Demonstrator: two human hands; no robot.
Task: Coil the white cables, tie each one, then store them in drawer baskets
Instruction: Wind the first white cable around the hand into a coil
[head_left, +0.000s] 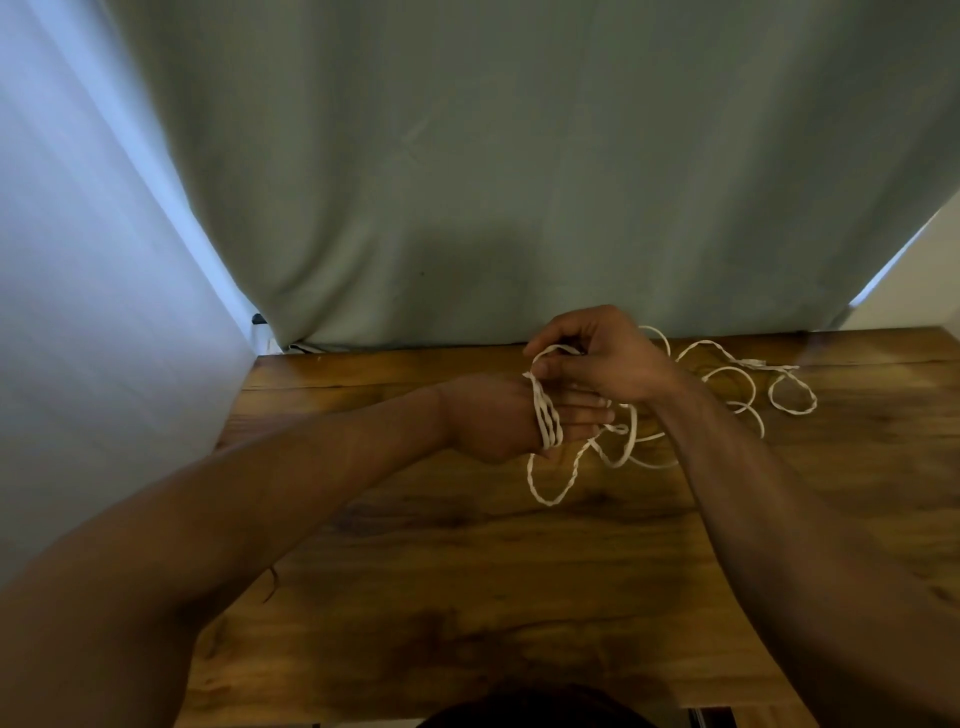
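The white cable (548, 422), seemingly light and limp, was wound round the flat-fingered left hand (491, 421) and pinched near the coil by the right hand (597, 358).

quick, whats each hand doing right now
left hand: open, fingers straight, with loops of the white cable wound around it.
right hand: closed, pinching the white cable just above the left hand.

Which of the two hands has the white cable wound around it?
The left hand: the white cable wraps its palm, while the right hand only pinches a strand.
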